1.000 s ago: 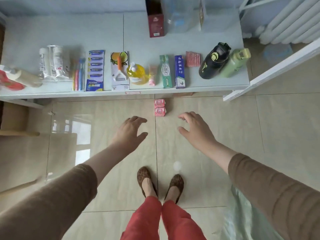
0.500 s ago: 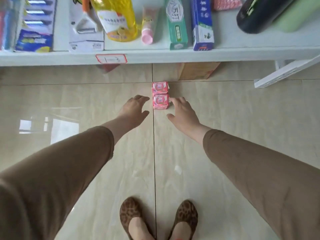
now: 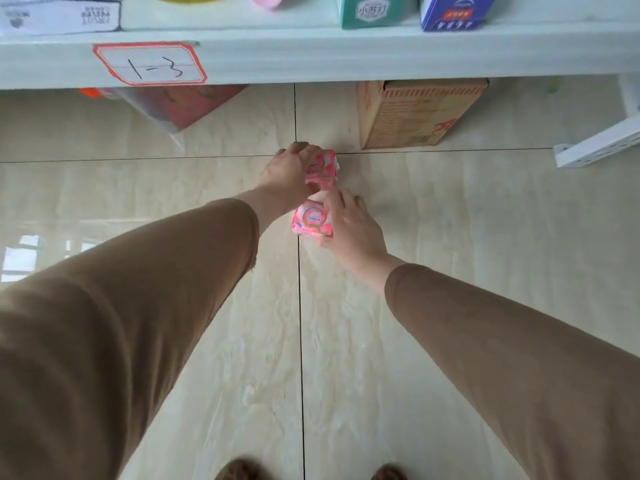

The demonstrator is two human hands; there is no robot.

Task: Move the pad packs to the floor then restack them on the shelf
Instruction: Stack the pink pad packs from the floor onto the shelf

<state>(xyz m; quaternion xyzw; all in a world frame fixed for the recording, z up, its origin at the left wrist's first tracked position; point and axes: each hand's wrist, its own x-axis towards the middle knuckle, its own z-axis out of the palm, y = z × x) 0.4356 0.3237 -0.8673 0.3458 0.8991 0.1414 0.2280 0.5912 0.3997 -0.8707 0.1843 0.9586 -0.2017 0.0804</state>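
Two small pink pad packs are down at the tiled floor, just in front of the white shelf (image 3: 311,60). My left hand (image 3: 289,174) grips the far pad pack (image 3: 323,169) from its left side, fingers curled over its top. My right hand (image 3: 349,223) holds the near pad pack (image 3: 311,221) from its right side, thumb and fingers round it. The two packs sit close together, one behind the other. Whether either pack is lifted off the floor cannot be told.
The shelf edge carries a label reading 1-3 (image 3: 149,64), with a green box (image 3: 375,10) and a blue box (image 3: 453,12) above. Under the shelf stand a cardboard box (image 3: 415,116) and a clear red-tinted bin (image 3: 180,105). A white bracket (image 3: 599,147) lies at right.
I have bent lower and closer to the floor. Both hands moved forward from beside the packs and closed round them, the left on the far pack, the right on the near one.
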